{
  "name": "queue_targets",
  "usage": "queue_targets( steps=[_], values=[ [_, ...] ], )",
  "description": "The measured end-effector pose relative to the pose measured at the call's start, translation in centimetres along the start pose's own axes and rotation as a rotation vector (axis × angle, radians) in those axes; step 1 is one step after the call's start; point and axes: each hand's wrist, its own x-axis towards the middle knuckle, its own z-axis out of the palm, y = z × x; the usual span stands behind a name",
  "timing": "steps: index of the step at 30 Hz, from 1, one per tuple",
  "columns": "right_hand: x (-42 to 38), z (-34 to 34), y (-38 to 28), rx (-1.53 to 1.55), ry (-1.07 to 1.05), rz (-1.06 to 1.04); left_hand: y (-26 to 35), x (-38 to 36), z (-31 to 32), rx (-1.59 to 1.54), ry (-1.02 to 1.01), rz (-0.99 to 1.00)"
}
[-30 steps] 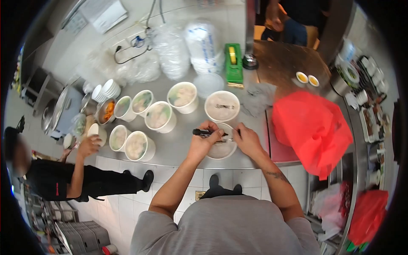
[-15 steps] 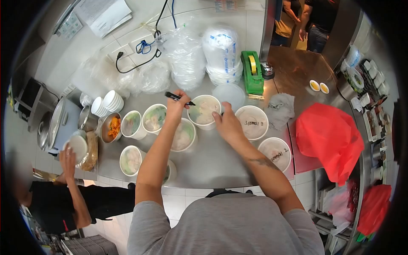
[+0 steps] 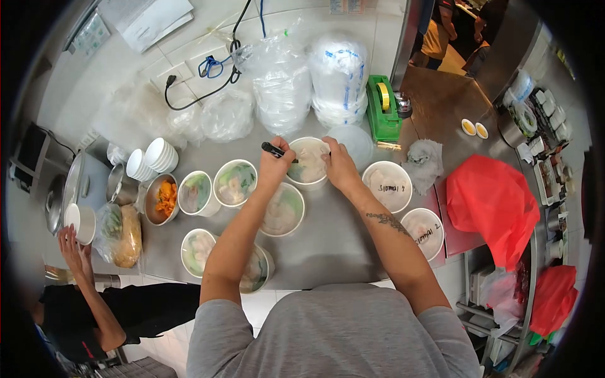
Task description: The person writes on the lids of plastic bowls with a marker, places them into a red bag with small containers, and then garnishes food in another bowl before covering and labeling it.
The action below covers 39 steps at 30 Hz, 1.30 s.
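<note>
My left hand grips a black marker pen whose lower end points at the clear lid of a white tub. Pale food shows through that lid. At the tub's right rim, my right hand holds its edge between thumb and fingers. Just right of it stands a lidded tub with black handwriting, and nearer me is another written tub. More lidded tubs with greens and pale pieces, such as one tub and another tub, stand left of and below my hands.
Behind are loose lids, bagged containers and a green tape dispenser. A red bag lies right. To the left are a bowl of orange food, stacked cups and a co-worker's hand with a white bowl.
The view has shifted slightly. My left hand has brought the pen closer over the tub's lid, and my right fingers have moved along its rim. The co-worker's bowl has moved left.
</note>
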Motion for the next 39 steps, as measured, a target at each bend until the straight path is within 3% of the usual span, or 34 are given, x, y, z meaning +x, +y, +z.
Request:
queue_targets(
  steps=[15, 21, 29, 32, 36, 39],
  values=[
    [0.7, 0.3, 1.5, 0.077, -0.005, -0.023, 0.9, 0.3, 0.7, -0.256, -0.022, -0.095],
    [0.5, 0.1, 1.2, 0.093, -0.002, -0.011, 1.0, 0.0, 0.7, -0.036, -0.139, -0.076],
    [0.7, 0.2, 1.4, 0.095, -0.022, -0.002, 1.8, -0.2, 1.4, -0.194, -0.113, -0.114],
    [1.0, 0.0, 1.3, 0.065, -0.031, 0.005, 1.7, -0.5, 0.3, -0.218, -0.084, -0.145],
    [-1.9, -1.2, -2.8, -0.251, 0.191, -0.067, 1.6, -2.0, -3.6, -0.337, -0.019, -0.16],
    [-6.2, 0.6, -5.3, 0.009, -0.052, -0.035, 1.2, -4.8, -6.7, -0.404, 0.047, -0.212]
  ],
)
